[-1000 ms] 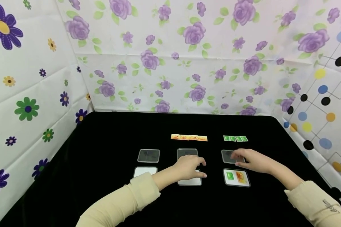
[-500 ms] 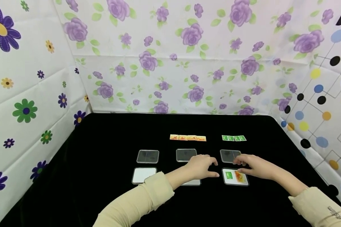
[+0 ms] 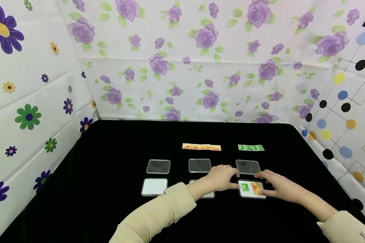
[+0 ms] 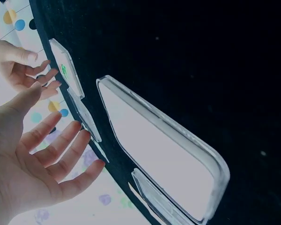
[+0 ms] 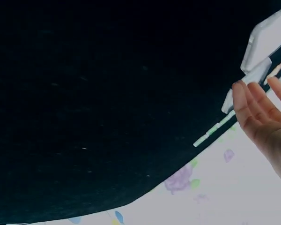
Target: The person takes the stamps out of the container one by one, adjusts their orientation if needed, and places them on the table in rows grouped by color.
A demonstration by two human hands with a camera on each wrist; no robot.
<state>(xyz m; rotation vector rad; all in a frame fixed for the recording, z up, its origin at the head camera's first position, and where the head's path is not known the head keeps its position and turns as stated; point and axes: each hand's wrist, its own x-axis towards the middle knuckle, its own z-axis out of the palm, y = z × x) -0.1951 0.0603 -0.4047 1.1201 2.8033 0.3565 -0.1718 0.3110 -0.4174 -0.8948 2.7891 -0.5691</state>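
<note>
At the front right of the table lies a clear-rimmed flat case (image 3: pixel 244 195) with a white inside. It carries a small green picture piece (image 3: pixel 245 187) and an orange one (image 3: pixel 256 188), both stamp-like. My left hand (image 3: pixel 220 178) hovers at its left edge, thumb and fingers apart; contact cannot be told. On the other side, my right hand (image 3: pixel 281 185) reaches in with its thumb over the orange piece's right side. Fingers are loosely spread in both wrist views, on the left hand (image 4: pixel 42 164) and the right hand (image 5: pixel 267 122). Neither holds anything.
Beneath my left forearm, a white-filled case (image 3: pixel 208 195) is partly covered; another white case (image 3: pixel 154 186) lies further left. Behind stand three clear lids, including the right lid (image 3: pixel 247 166). Farther back are orange strip pieces (image 3: pixel 201 146) and green ones (image 3: pixel 250 147). Patterned cloth walls (image 3: pixel 182 74) surround the black table.
My left hand has moved right, from above the middle case to the right case's left edge. My right hand has come down and nearer, from the back right lid to the right case.
</note>
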